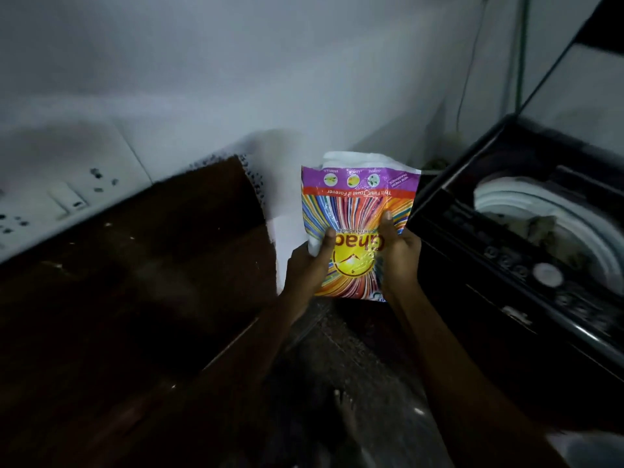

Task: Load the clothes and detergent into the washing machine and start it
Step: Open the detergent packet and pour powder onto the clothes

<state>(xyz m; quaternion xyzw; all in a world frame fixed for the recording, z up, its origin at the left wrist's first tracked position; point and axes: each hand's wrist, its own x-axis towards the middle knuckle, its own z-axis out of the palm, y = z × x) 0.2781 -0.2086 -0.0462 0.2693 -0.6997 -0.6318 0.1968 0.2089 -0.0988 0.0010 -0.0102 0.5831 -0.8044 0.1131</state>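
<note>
The detergent bag (358, 228) is pinched from both sides — left hand (309, 261) on one edge, right hand (398, 255) on the other. It is held upright, top pointing away. The washing machine (526, 238) lies to the right — nearer the right hand, tub open.

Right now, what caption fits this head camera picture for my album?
Both hands, left hand and right hand, hold a colourful detergent packet beside the open washing machine.

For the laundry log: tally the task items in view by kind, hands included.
Detergent packets: 1
Washing machines: 1
Hands, left and right, both gripping the packet: 2
Total: 4
</note>
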